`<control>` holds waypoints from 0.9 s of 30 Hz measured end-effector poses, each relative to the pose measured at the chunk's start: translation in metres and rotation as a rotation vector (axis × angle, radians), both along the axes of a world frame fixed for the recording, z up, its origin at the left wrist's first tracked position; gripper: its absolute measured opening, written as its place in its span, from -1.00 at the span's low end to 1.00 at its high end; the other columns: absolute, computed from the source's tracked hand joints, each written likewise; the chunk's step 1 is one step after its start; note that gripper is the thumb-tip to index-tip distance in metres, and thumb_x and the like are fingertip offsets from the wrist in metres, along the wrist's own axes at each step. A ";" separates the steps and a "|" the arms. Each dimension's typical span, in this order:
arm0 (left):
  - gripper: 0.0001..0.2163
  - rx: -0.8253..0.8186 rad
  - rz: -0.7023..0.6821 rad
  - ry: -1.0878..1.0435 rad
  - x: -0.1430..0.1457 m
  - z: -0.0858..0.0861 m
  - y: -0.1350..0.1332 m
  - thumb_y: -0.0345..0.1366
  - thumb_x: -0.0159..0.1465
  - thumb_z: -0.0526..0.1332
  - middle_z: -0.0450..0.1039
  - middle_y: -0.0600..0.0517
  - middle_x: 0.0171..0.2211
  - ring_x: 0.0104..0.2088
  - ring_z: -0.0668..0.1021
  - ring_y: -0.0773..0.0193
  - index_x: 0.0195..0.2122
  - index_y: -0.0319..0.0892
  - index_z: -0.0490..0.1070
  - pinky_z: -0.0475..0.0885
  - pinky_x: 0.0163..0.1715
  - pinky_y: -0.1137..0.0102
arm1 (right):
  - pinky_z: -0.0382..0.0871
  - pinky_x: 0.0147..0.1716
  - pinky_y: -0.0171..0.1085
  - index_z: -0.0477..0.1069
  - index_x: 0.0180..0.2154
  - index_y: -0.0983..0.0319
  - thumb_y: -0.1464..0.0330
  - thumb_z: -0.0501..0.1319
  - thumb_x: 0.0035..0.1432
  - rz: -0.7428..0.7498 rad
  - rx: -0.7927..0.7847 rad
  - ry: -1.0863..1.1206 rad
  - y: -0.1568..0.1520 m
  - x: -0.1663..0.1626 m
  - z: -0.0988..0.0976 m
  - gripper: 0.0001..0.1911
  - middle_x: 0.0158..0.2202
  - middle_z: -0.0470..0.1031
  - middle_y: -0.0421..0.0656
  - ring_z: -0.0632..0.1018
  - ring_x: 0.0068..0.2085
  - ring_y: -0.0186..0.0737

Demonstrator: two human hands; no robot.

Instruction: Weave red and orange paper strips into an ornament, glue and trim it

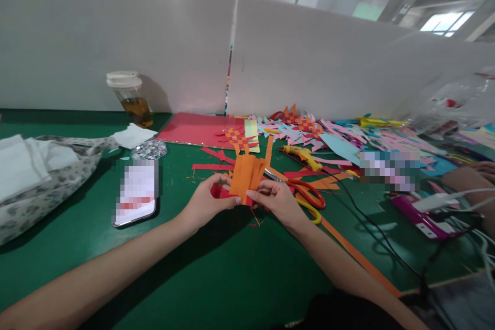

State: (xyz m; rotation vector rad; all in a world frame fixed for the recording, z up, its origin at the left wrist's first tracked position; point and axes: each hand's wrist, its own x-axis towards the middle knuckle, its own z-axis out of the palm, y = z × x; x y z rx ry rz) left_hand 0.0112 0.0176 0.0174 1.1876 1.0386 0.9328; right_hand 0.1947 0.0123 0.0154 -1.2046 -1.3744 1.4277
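Your left hand (207,201) and right hand (276,200) meet over the middle of the green tabletop (216,273), just above its surface. Between them you hold an orange paper piece (245,174) cut into strips that stand up and lean toward the far side. Your left hand pinches its lower left edge together with a red paper piece (218,192) that shows under your thumb. Your right hand pinches the lower right corner of the orange piece with thumb and forefinger, the other fingers curled under.

Just right of your right hand lie orange-handled scissors (307,192), and a long orange strip (359,258) runs from them toward the near right edge. Farther right is a yellow glue gun (305,157) with a black cord trailing off. To the far side lie a red paper sheet (195,129) and a finished woven paper fish (237,139). Left of your hands rests a phone (136,193), beyond it a dish of googly eyes (149,149) and a lidded jar (129,98) of amber liquid. A heap of coloured paper scraps (348,136) spreads along the far right.
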 end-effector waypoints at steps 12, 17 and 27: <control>-0.68 -0.087 -0.115 0.105 -0.005 -0.004 0.004 -0.25 -0.12 0.39 0.46 0.04 -0.42 -0.46 0.51 0.36 -0.36 -0.22 0.37 0.43 -0.53 0.48 | 0.41 -0.36 -0.30 0.50 -0.35 0.25 0.16 0.28 -0.10 0.078 0.080 -0.147 -0.002 0.001 -0.002 -0.69 -0.40 0.53 -0.16 0.52 -0.37 -0.24; -0.74 -0.072 -0.112 0.121 -0.006 -0.004 0.007 -0.28 -0.13 0.38 0.43 0.08 -0.50 -0.51 0.47 0.41 -0.45 -0.23 0.37 0.41 -0.54 0.51 | 0.38 -0.39 -0.33 0.50 -0.38 0.27 0.19 0.28 -0.08 0.093 0.081 -0.180 -0.002 0.003 -0.003 -0.71 -0.44 0.52 -0.17 0.49 -0.43 -0.30; -0.82 -0.059 -0.208 0.153 -0.016 -0.003 0.014 -0.24 -0.06 0.35 0.41 0.10 -0.56 -0.57 0.44 0.45 -0.50 -0.21 0.43 0.36 -0.58 0.55 | 0.39 -0.38 -0.30 0.50 -0.39 0.26 0.18 0.28 -0.09 0.057 0.115 -0.232 -0.001 0.004 -0.007 -0.72 -0.45 0.53 -0.17 0.50 -0.43 -0.27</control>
